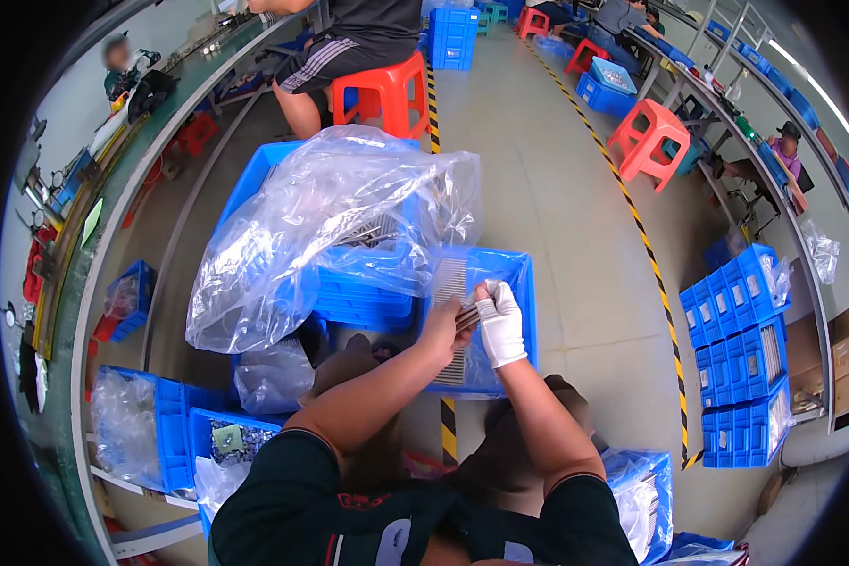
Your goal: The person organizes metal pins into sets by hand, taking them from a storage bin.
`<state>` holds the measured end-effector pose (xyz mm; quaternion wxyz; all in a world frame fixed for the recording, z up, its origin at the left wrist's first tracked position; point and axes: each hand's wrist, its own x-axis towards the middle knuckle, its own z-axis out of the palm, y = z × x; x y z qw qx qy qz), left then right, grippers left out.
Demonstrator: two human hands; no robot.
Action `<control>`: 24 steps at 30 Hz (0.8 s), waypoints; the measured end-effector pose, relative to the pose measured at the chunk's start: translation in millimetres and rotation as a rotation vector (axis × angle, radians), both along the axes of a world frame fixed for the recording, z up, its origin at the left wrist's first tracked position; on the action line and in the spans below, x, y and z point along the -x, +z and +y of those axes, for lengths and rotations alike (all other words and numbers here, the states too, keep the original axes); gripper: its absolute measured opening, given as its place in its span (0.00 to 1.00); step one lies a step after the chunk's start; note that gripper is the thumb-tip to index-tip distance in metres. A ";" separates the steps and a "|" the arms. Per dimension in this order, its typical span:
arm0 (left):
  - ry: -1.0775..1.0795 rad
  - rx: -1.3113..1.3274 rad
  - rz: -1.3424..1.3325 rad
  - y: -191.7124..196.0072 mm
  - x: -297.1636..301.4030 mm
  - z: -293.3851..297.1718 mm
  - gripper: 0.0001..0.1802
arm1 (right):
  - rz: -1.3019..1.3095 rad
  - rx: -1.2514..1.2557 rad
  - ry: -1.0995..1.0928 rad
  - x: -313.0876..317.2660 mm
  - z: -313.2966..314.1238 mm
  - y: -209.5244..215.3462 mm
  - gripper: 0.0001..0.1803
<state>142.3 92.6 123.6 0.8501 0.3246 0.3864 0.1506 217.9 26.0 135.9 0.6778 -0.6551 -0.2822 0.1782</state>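
My left hand (440, 330) is closed round a small bundle of thin metal rods (467, 318). Against the other end of that bundle, my right hand (503, 330) has its fingers bent in; it wears a white glove that leaves some fingertips bare. Both hands are above a blue bin (526, 283) lined with clear plastic. Inside it, rows of similar metal rods (451, 368) lie stacked along the left side, partly covered by my left hand.
Beyond my left arm, a clear plastic bag (283, 226) drapes over stacked blue bins (363, 300) holding more rods. A bin of small parts (198, 439) sits at lower left. Blue crates (736, 368) are stacked at right. A person sits ahead on a red stool (387, 94).
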 end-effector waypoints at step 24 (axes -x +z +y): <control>-0.056 -0.750 -0.078 26.3 19.4 38.4 0.13 | 0.802 0.170 0.569 6.7 -41.2 21.5 0.11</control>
